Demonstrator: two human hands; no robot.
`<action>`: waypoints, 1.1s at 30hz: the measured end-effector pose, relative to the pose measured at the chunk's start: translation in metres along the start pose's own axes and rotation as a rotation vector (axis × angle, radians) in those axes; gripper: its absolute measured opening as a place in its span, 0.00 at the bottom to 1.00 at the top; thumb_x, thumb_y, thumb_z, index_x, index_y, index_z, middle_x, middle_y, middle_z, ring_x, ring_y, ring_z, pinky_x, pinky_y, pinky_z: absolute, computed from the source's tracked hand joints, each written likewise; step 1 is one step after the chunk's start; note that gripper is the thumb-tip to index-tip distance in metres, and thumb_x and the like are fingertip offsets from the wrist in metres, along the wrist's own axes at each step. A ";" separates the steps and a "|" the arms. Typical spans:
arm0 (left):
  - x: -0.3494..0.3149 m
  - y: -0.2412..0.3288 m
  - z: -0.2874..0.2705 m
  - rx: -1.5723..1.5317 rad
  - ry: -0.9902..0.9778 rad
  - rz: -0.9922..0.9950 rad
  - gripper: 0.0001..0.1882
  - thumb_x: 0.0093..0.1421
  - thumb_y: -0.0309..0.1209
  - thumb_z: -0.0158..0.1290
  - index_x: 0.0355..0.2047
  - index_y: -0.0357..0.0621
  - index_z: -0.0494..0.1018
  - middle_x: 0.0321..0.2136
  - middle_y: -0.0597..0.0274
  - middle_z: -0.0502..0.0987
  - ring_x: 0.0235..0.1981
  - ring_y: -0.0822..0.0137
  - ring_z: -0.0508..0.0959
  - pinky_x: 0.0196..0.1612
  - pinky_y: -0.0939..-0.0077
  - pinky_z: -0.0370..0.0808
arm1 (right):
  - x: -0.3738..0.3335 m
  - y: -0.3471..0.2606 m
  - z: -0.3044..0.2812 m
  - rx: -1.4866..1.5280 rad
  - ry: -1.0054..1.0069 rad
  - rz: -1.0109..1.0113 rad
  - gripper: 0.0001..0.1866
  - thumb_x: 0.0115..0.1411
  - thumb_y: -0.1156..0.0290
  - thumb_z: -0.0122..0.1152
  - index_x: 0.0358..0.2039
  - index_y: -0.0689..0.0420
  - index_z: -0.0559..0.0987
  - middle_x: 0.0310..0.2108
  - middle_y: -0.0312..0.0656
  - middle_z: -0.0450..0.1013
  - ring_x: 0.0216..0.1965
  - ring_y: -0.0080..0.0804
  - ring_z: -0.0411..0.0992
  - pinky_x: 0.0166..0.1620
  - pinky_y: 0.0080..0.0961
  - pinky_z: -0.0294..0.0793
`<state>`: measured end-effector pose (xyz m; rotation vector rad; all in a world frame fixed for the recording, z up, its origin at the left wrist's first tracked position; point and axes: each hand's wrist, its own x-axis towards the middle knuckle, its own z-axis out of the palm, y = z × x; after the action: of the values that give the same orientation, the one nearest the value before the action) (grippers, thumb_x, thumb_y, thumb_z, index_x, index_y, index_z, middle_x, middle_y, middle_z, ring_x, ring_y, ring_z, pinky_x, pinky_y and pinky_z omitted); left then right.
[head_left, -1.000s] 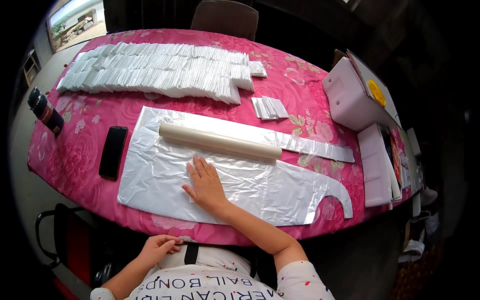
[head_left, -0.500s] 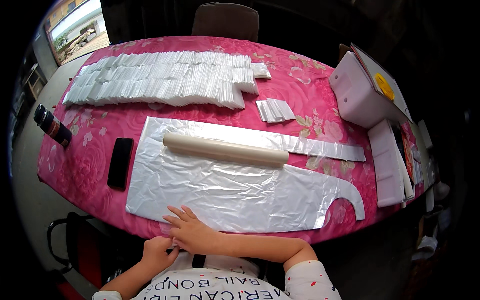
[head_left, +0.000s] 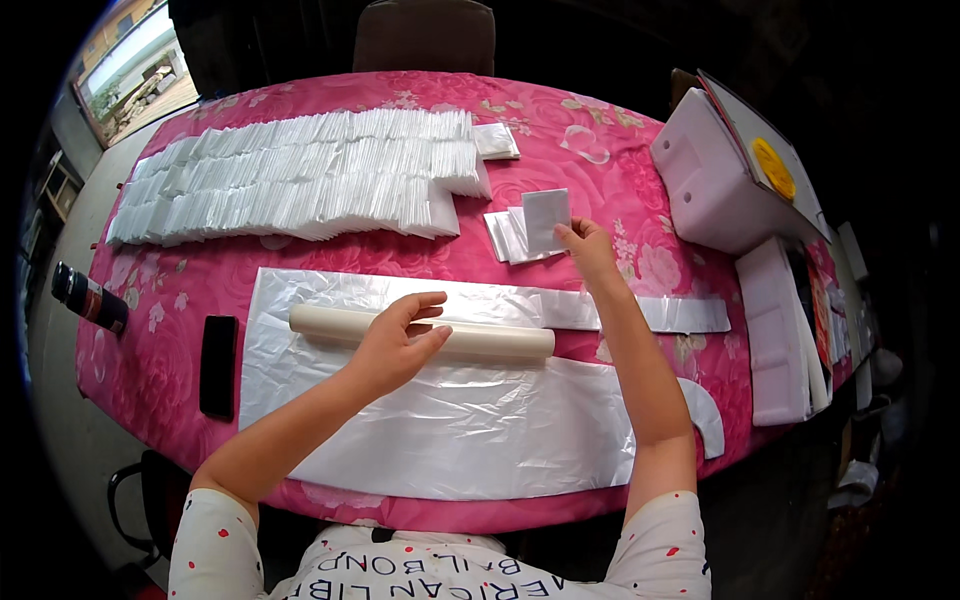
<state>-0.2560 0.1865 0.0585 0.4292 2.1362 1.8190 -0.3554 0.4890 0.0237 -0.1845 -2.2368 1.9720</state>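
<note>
Between thumb and fingers, my right hand (head_left: 590, 252) pinches a folded white plastic packet (head_left: 546, 220), tilted up over a few similar folded packets (head_left: 500, 238) on the table. My left hand (head_left: 398, 342) hovers at the pale cardboard-like tube (head_left: 495, 343), fingers apart and holding nothing; whether it touches the tube I cannot tell. Under the tube lies a flat white plastic apron (head_left: 440, 440), with a long strip on its far right and a curved cutout on its near right. My right forearm crosses above it and hides part of it.
Long rows of folded white packets (head_left: 300, 175) fill the far left of the pink flowered tablecloth (head_left: 620, 140), beside a small separate stack (head_left: 496, 141). A phone (head_left: 218, 367) and dark bottle (head_left: 90, 298) are at left. White foam boxes (head_left: 700, 180) stand at right.
Both hands have left the near table edge. My right hand has reached far right and grasped a folded packet; my left has come up to the tube and opened.
</note>
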 end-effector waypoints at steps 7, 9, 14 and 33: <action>0.137 -0.035 0.050 -0.138 0.161 -0.433 0.28 0.57 0.38 0.53 0.54 0.35 0.61 0.49 0.54 0.68 0.52 0.67 0.65 0.52 0.73 0.63 | 0.048 0.035 -0.019 -0.618 0.138 0.170 0.18 0.45 0.65 0.66 0.34 0.64 0.77 0.29 0.41 0.76 0.30 0.28 0.74 0.36 0.23 0.71; 0.165 -0.053 0.057 -0.249 0.134 -0.433 0.26 0.57 0.38 0.53 0.52 0.35 0.63 0.45 0.56 0.71 0.48 0.69 0.68 0.48 0.74 0.65 | 0.052 0.039 -0.020 -0.579 0.039 0.156 0.19 0.44 0.65 0.67 0.34 0.64 0.77 0.28 0.41 0.76 0.29 0.28 0.74 0.35 0.23 0.72; 0.198 -0.059 0.077 -0.412 0.272 -0.428 0.19 0.56 0.38 0.55 0.42 0.37 0.71 0.34 0.60 0.76 0.33 0.70 0.75 0.37 0.77 0.70 | 0.040 0.032 0.009 -0.505 -0.128 0.175 0.20 0.44 0.65 0.68 0.35 0.65 0.77 0.28 0.41 0.76 0.28 0.26 0.73 0.32 0.22 0.72; -0.054 -0.049 0.054 0.023 0.119 0.371 0.38 0.43 0.34 0.66 0.52 0.44 0.59 0.42 0.58 0.71 0.46 0.58 0.71 0.55 0.58 0.61 | -0.211 -0.019 0.089 -0.060 -0.376 -0.154 0.45 0.45 0.77 0.62 0.62 0.56 0.51 0.55 0.48 0.60 0.56 0.46 0.58 0.58 0.36 0.58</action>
<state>-0.1864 0.2050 0.0037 0.7865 2.2772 2.0601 -0.1658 0.3588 0.0249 0.3722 -2.4418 1.9915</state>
